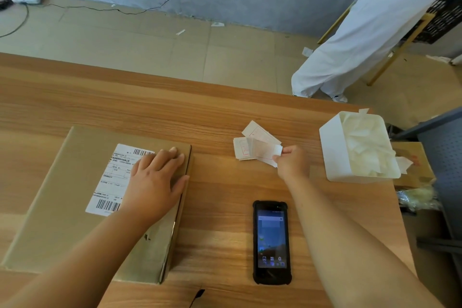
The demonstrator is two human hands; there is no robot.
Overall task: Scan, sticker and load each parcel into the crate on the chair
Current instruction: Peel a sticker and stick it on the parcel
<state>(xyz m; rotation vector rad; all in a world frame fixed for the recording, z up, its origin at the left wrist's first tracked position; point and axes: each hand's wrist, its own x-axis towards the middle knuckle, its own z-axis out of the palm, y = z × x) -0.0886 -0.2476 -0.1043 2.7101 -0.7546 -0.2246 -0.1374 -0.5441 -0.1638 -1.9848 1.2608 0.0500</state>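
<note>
A flat brown cardboard parcel point(75, 195) lies on the wooden table point(150, 112) at the left, with a white shipping label point(112, 182) on top. My left hand point(156, 177) rests flat on the parcel, partly covering the label. To the right, a small pile of white stickers point(252, 144) lies on the table. My right hand point(291, 161) pinches the edge of one sticker at the pile. A black handheld scanner point(272, 242) lies screen up near the front edge, between my arms. A black crate point(442, 20) sits on a chair at the top right, mostly cut off.
A white bin point(332, 147) full of crumpled backing paper stands at the table's right end. A person in white trousers point(362, 32) stands beyond the table beside the yellow-legged chair point(390, 62). Cables run along the floor by the grey wall.
</note>
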